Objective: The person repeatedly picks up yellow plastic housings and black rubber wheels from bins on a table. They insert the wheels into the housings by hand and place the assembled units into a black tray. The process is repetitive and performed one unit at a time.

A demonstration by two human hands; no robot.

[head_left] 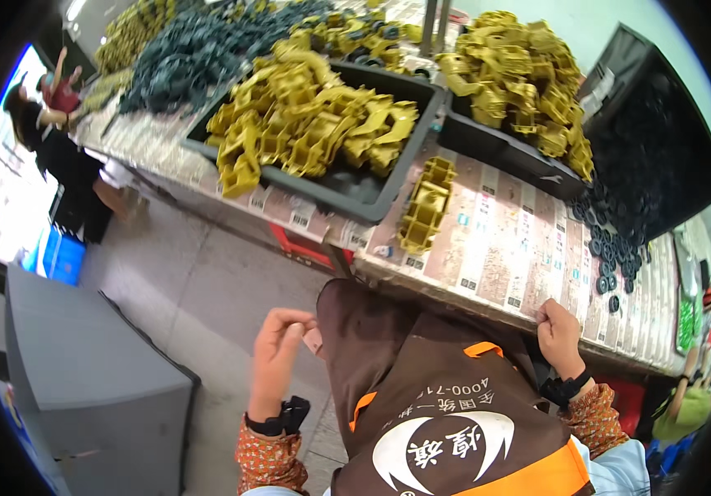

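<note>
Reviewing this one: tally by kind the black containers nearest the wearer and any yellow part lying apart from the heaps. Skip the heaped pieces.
Black trays heaped with yellow parts: 2
Tipped black bin: 1
Lone yellow part: 1
Total: 4

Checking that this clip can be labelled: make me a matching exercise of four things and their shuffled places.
1. left hand
2. right hand
3. single yellow part
4. round dark parts

A. scattered by the large black bin
B. at the table's near edge
C. lying alone by the yellow heaps
D. left of the brown apron

Pairs: 1-D, 2-B, 3-C, 4-A
</note>
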